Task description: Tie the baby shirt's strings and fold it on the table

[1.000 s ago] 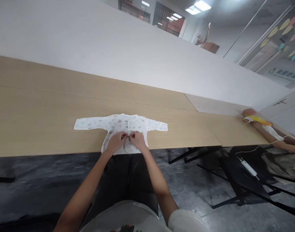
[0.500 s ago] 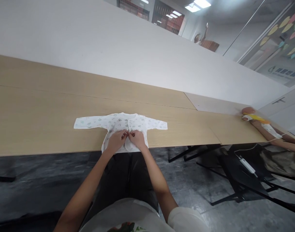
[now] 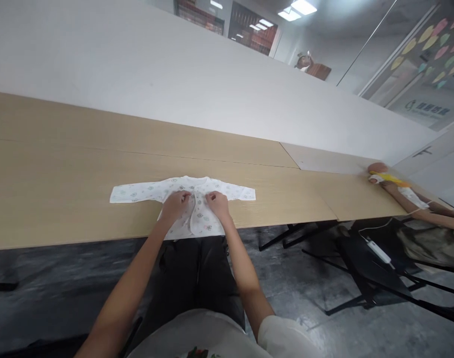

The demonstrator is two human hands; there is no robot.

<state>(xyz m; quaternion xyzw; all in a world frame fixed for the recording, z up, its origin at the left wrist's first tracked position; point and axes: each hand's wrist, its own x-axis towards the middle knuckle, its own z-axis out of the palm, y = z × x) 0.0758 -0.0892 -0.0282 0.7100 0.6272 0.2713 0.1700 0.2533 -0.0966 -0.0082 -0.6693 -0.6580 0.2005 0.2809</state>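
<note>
A white long-sleeved baby shirt (image 3: 202,216) with a small print lies face up at the table's front edge, sleeves spread to both sides and its hem along the edge. Its front is parted around the middle, with one curved edge running down the centre. My left hand (image 3: 176,205) is closed in a pinch on the cloth at the left of the chest. On the right of the opening, my right hand (image 3: 216,203) pinches the shirt too, fingers curled. A gap of cloth shows between the two hands.
The long wooden table (image 3: 63,194) runs along a white partition (image 3: 137,74). At far right, another person's arms (image 3: 422,211) reach to a doll (image 3: 393,180) in yellow. Black folding chairs (image 3: 372,268) and a white power strip (image 3: 379,252) are at the right.
My hands have moved apart and up toward the collar from the middle of the shirt, where they were together. The front now stands parted between them.
</note>
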